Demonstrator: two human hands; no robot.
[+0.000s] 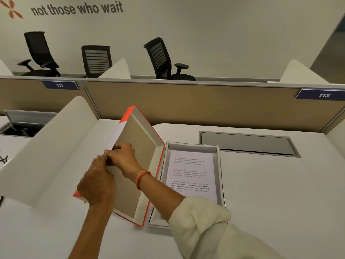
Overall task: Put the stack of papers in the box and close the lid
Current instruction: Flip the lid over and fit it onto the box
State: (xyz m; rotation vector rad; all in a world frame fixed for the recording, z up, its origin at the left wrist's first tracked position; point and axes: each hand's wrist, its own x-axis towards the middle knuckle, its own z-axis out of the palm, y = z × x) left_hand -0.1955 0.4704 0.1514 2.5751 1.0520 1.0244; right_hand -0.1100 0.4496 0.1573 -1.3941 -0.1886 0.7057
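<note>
We see both hands, left hand [97, 182] and right hand [122, 157], gripping the tilted lid [134, 146] at nine o'clock of the box [220, 176] holding printed papers [191, 174]; partition tags read "112" [60, 85] and "113" [324, 95].

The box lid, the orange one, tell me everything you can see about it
The lid is a shallow cardboard tray, bright orange outside with white inner walls and a plain brown inner panel. It is off the box, tilted up on its long right edge on the white desk, hollow side facing the papers. Both hands grip its raised left rim: the left hand lower down, the right hand reaching across the open hollow.
</note>
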